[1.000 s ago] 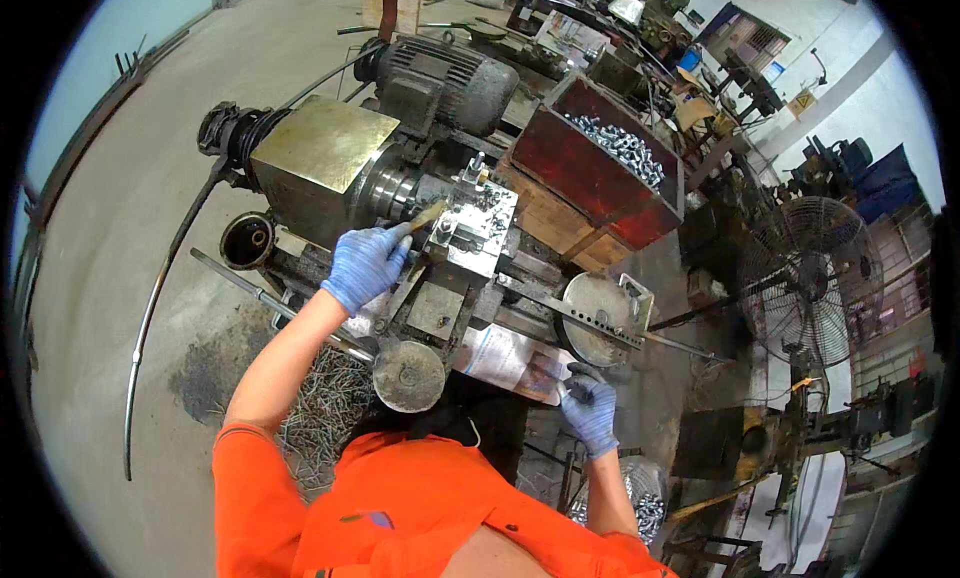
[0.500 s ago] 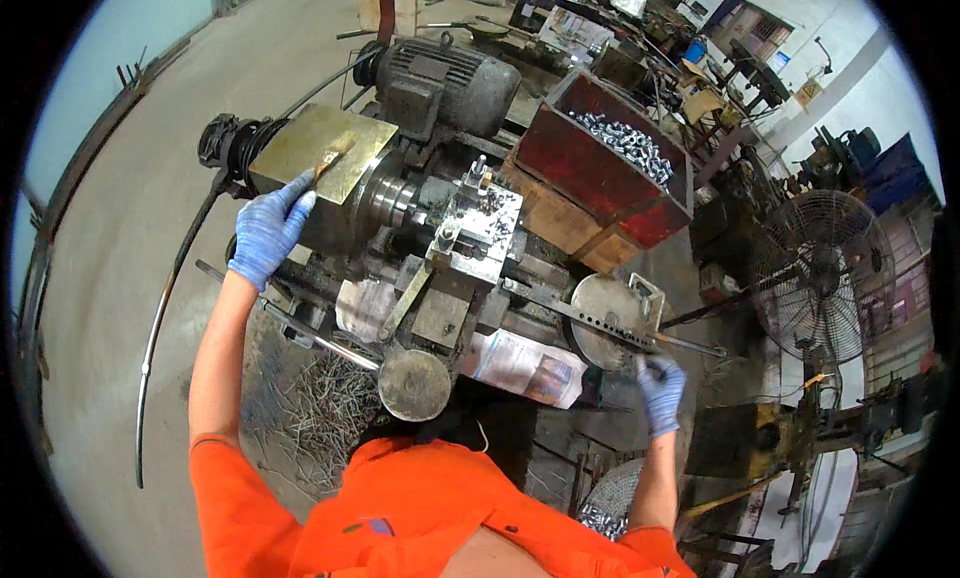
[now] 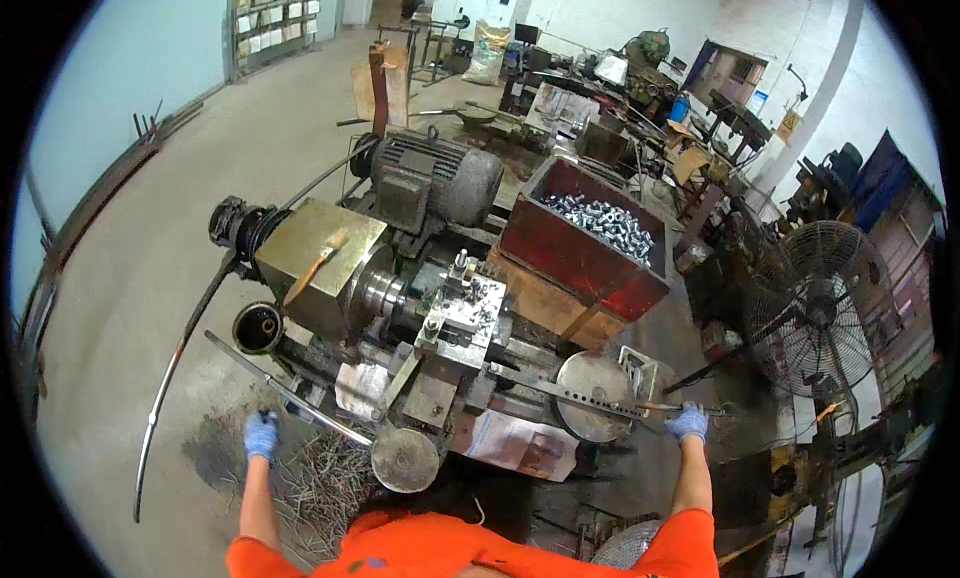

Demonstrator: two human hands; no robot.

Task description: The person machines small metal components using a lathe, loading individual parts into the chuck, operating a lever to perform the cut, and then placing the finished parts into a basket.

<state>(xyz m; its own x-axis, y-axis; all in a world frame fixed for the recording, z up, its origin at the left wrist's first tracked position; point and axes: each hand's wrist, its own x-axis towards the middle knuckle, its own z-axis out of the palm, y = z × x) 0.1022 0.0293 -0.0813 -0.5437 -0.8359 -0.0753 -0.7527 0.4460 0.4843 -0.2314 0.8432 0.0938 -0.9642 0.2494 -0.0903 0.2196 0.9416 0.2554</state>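
My left hand [image 3: 261, 435], in a blue glove, is low on the left, above metal shavings [image 3: 325, 478] on the floor. Its fingers are curled at a small dark thing I cannot make out. To the right, my gloved right hand [image 3: 688, 423] is closed around the rod handle [image 3: 668, 407] at the end of a perforated lever bar [image 3: 570, 393]. This bar reaches out from the lathe [image 3: 430, 353]. A brush [image 3: 318, 261] with a wooden handle lies on the lathe's brass-coloured headstock cover [image 3: 300, 240]. Chips cover part of the tool block [image 3: 468, 323].
A red bin [image 3: 570, 253] of small metal parts stands behind the lathe, near a motor [image 3: 415, 173]. On the right is a large caged fan [image 3: 820, 303]. A long bar [image 3: 290, 388] slants across the lathe's front left. Round plates [image 3: 405, 460] sit near me.
My left hand has left the brush on the headstock cover and dropped down toward the floor shavings. My right hand has moved onto the lever's handle. The view has tilted up.
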